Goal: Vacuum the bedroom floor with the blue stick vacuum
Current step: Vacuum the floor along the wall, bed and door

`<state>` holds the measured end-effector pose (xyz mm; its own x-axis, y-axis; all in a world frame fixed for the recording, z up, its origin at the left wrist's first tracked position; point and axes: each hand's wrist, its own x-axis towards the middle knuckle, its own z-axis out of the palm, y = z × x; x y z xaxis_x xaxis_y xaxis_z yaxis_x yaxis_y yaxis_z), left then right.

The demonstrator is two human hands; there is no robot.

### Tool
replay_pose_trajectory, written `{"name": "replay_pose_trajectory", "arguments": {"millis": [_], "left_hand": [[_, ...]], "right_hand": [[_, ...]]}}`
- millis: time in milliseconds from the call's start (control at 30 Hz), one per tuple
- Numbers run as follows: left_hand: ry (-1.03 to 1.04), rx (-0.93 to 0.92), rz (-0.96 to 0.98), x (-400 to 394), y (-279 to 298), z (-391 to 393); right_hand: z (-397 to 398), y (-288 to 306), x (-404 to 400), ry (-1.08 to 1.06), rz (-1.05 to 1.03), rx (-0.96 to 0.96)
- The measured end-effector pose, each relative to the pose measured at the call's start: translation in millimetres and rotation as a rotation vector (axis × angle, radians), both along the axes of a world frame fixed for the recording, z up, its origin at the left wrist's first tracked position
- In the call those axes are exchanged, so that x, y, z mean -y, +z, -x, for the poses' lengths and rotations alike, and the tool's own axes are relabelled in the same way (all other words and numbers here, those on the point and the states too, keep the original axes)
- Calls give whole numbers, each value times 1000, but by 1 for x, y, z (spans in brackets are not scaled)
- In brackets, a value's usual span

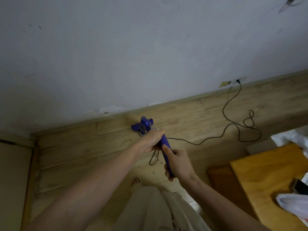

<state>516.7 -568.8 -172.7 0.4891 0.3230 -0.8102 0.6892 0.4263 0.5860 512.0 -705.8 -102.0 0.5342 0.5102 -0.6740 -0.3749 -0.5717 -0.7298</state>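
Vacuum (164,147) | both hands grip handle, left hand (152,142) farther, right hand (179,165) nearer | head (143,125) far, by wall (116,55)

No legible text, labels, brand marks or nos. anywhere. Blue stick vacuum (165,147) shows no readable logo; wall socket (233,82) by the skirting is too small and blurred to read; dark item (300,187) on the wooden table (260,180) is unreadable too.
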Motion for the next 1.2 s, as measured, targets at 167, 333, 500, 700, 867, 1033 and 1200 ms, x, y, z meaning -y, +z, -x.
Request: {"name": "replay_pose_trajectory", "arguments": {"millis": [167, 333, 500, 700, 867, 1033, 1200], "left_hand": [[-74, -2, 17, 22, -4, -1], [-32, 0, -23, 19, -7, -12], [48, 4, -68, 12, -4, -27], [20, -37, -22, 29, -7, -37], [1, -53, -6, 45, -11, -26], [13, -40, -11, 33, -15, -30], [32, -45, -67, 17, -17, -42]], "right_hand": [[5, -4, 22, -52, 21, -10], [-10, -10, 16, -34, 26, -29], [-28, -24, -1, -7, 36, -23], [-40, -11, 23, 6, 75, -55], [-31, -3, 44, 34, 60, -66], [-35, -7, 33, 15, 36, -73], [-42, -23, 11, 6, 49, -66]]}}
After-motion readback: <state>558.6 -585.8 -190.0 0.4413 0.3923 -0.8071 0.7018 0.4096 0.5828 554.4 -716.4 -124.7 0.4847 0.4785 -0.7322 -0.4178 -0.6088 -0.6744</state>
